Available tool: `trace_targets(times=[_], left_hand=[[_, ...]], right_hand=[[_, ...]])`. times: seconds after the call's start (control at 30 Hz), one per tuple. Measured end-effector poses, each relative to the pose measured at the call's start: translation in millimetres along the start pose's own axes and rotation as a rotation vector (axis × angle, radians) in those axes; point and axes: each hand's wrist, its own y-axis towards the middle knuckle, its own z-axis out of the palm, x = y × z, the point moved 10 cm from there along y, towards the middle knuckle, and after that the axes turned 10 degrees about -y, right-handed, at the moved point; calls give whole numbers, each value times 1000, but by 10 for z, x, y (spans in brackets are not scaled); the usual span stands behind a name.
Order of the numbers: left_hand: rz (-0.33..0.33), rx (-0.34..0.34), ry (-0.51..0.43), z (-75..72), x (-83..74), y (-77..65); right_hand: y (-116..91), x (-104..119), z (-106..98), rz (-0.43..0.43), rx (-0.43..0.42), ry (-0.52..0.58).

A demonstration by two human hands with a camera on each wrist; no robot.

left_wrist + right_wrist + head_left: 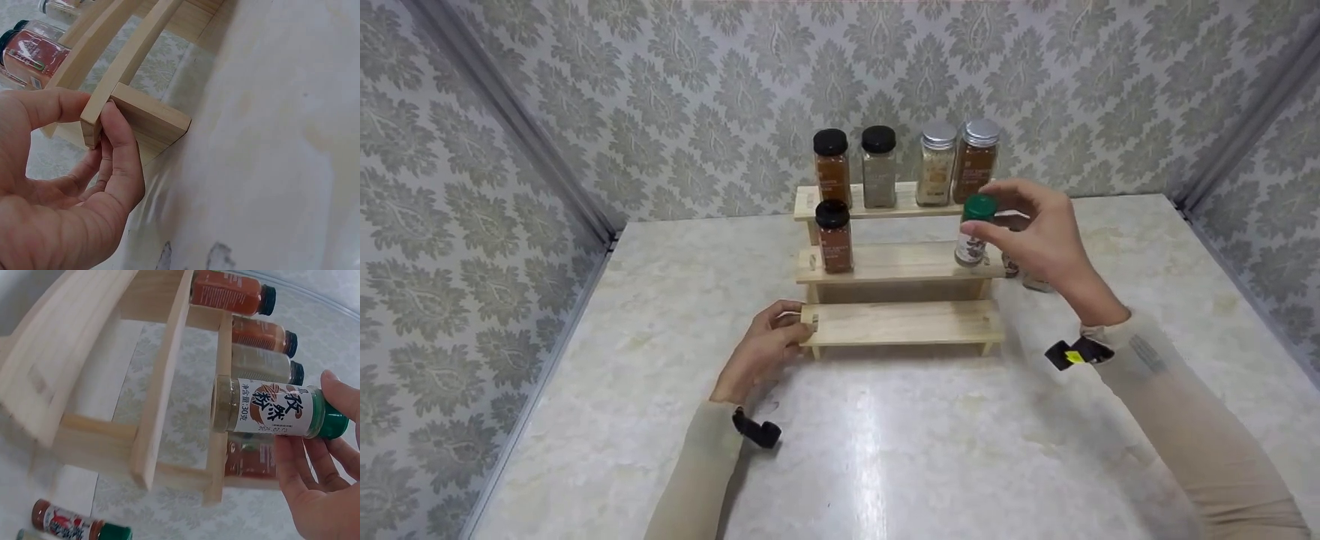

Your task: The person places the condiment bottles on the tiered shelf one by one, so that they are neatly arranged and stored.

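Observation:
My right hand (pixel 1046 232) pinches a small glass spice jar (pixel 273 408) by its green cap. In the head view the jar is upright at the right end of the middle step; in the right wrist view its base looks clear of the wood, though contact with the step cannot be told. My left hand (pixel 765 341) grips the left end of the lowest step of a three-tier wooden spice rack (pixel 900 322), thumb above and fingers around the edge. A black-capped jar (pixel 836 247) of reddish spice stands at the left of the middle step.
The top step bears two black-capped jars (pixel 879 180) and two silver-capped jars (pixel 936 172). On the table right of the rack, partly behind my right hand, are more jars, one with a green cap (pixel 67 523). Patterned wallpaper panels (pixel 697 97) enclose the table.

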Motion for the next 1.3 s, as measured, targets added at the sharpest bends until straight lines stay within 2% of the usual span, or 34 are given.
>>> trace_targets(times=[0.23,0.47,0.87,1.13,1.3], left_hand=[[-1,1,13,4,-8,-23],[3,2,18,11,-26,-32],[-3,-6,11,-3,-15,-23],[-6,-5,19,-6,-5,-21],[0,1,18,3,-3,-14]], right_hand=[[133,144,275,-4,45,65],[248,211,520,5,86,67],[355,100,980,38,137,63],[387,45,1137,110,155,84],[395,41,1171,120,157,94]])
